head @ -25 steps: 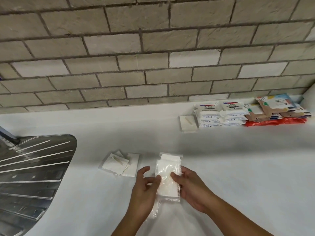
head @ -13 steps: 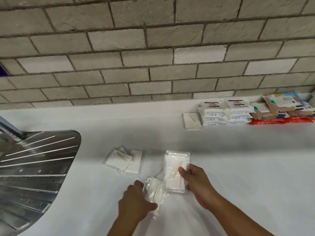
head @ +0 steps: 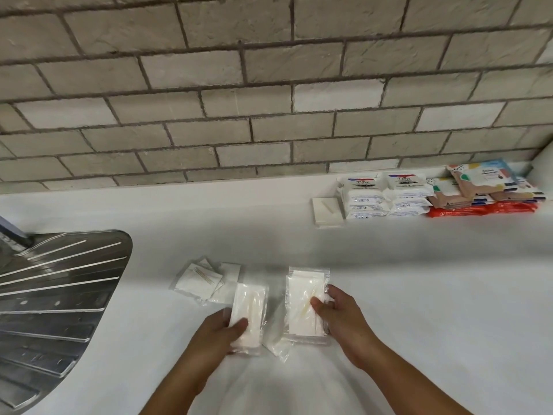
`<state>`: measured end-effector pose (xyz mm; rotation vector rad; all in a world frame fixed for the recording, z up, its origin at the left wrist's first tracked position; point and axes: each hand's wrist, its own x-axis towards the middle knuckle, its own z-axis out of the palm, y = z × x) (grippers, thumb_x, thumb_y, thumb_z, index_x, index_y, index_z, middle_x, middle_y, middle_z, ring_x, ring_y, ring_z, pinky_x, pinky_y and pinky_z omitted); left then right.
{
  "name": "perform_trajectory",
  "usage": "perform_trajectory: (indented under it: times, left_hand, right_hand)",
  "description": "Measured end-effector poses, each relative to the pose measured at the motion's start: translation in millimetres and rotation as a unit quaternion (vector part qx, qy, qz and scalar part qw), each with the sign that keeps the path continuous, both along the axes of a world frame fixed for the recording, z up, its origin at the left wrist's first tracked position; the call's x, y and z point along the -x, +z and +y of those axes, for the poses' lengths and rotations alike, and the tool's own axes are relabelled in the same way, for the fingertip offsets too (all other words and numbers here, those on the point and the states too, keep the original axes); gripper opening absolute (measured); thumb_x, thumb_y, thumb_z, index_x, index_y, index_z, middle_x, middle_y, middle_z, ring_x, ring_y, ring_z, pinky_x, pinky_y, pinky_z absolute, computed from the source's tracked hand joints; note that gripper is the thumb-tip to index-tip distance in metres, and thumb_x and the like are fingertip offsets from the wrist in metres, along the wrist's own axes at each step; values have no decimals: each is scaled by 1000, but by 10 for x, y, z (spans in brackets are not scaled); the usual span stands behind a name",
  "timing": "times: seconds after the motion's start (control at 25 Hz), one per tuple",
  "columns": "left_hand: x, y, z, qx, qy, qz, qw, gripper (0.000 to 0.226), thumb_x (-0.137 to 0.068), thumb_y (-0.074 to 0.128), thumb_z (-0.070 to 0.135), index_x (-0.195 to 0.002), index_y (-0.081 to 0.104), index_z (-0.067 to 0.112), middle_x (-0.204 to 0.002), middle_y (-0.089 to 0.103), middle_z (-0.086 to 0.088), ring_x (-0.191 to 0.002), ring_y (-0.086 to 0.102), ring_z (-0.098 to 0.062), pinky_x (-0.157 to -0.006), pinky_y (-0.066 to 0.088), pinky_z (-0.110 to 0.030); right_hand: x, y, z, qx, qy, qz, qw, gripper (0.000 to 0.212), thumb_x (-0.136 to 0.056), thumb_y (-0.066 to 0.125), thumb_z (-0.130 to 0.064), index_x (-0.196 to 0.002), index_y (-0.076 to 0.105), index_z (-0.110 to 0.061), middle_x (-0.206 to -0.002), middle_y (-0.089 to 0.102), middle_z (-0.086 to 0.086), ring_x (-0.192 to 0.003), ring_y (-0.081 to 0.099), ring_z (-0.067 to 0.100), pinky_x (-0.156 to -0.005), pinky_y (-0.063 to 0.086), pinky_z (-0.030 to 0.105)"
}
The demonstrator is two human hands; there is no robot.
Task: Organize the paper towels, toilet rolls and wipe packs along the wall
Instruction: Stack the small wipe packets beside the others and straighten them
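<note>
My left hand point(head: 223, 332) grips a clear-wrapped white napkin packet point(head: 250, 310) low over the white counter point(head: 419, 295). My right hand point(head: 338, 313) grips a second such packet point(head: 305, 301) just to its right. Between them lies a crumpled clear wrapper point(head: 276, 344). Several more small white packets point(head: 206, 281) lie loose to the left. Against the brick wall point(head: 269, 100) at the far right stand white wipe packs point(head: 386, 196) in stacks, patterned wipe packs point(head: 481, 184) on red packs point(head: 481, 209), and one flat white packet point(head: 327, 211) at the row's left end.
A ribbed steel sink drainboard point(head: 54, 295) fills the left edge of the counter. A white object point(head: 544, 163) stands in the far right corner, mostly cut off.
My hands have pulled apart: the single bundle held between them is now two packets, one in each hand, with the left one moved left beside the loose packets.
</note>
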<state>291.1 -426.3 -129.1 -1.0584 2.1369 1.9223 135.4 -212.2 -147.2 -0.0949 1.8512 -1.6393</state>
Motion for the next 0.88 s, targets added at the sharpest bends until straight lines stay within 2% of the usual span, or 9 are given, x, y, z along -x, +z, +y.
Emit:
perform_trajectory:
  times: [0.08, 0.16, 0.32, 0.4, 0.48, 0.64, 0.72, 0.8, 0.88]
  left_hand:
    - [77, 97, 95, -162, 22, 81, 983, 23, -95, 64, 12, -115, 75, 12, -113, 77, -15, -106, 73, -32, -88, 56, -42]
    - [180, 139, 259, -218, 9, 110, 970, 30, -91, 67, 14, -120, 73, 12, -121, 74, -17, -114, 70, -35, -99, 53, -47]
    - [370, 128, 570, -117, 10, 107, 987, 48, -86, 68, 19, -133, 57, 19, -127, 71, -10, -115, 70, -27, -103, 53, -52]
    - [429, 100, 611, -49, 33, 108, 992, 49, -90, 71, 8, -131, 48, 22, -126, 69, -6, -110, 71, -17, -97, 58, -42]
    - [471, 85, 621, 10, 4, 118, 993, 63, -88, 71, 5, -136, 37, 27, -128, 65, 1, -111, 68, -7, -93, 58, -29]
    - [567, 74, 662, 64, -66, 118, 989, 95, -93, 63, 9, -156, 1, 44, -143, 47, 22, -125, 53, 10, -93, 45, -8]
    - [630, 80, 677, 82, -62, 110, 989, 95, -99, 58, 21, -154, -11, 55, -143, 44, 24, -126, 50, 9, -99, 44, -13]
    - [677, 83, 665, 109, -56, 105, 987, 84, -103, 50, 32, -148, -13, 66, -135, 45, 19, -118, 51, 11, -102, 45, -23]
    - [705, 105, 635, 142, -53, 107, 983, 75, -106, 41, 32, -146, -10, 70, -126, 46, 17, -108, 51, 15, -93, 41, -14]
  right_hand:
    - [-20, 61, -28, 9, 3, 1, 1000, 15, -100, 65, -16, -114, 70, -17, -109, 76, 16, -105, 70, 43, -96, 56, 52]
    - [-51, 127, -82, 39, 16, -10, 999, 16, -101, 63, -14, -111, 73, -21, -108, 77, 18, -104, 71, 45, -95, 56, 60]
    - [-160, 251, -212, 86, 45, -23, 995, 23, -107, 53, -20, -112, 75, -26, -110, 79, 9, -101, 76, 31, -85, 62, 47]
    - [-175, 247, -227, 76, 42, -10, 996, 24, -108, 50, -24, -114, 73, -22, -109, 79, 8, -101, 76, 29, -91, 60, 52]
    - [-167, 234, -215, 56, 46, 4, 997, 28, -110, 45, -31, -115, 70, -20, -107, 79, 7, -100, 76, 28, -93, 59, 57]
    - [-179, 249, -217, 49, 69, -14, 996, 36, -110, 36, -44, -123, 64, -25, -116, 73, 7, -103, 74, 26, -82, 64, 51]
    - [-168, 252, -217, 49, 93, -20, 994, 35, -109, 37, -46, -127, 61, -29, -118, 73, 3, -103, 74, 22, -78, 65, 45]
    - [-138, 242, -215, 38, 125, -18, 991, 30, -109, 39, -44, -126, 60, -31, -116, 73, -1, -100, 75, 19, -76, 64, 41]
    - [-108, 241, -225, 28, 135, -8, 990, 26, -110, 41, -40, -124, 61, -31, -112, 74, -1, -96, 75, 18, -76, 64, 41]
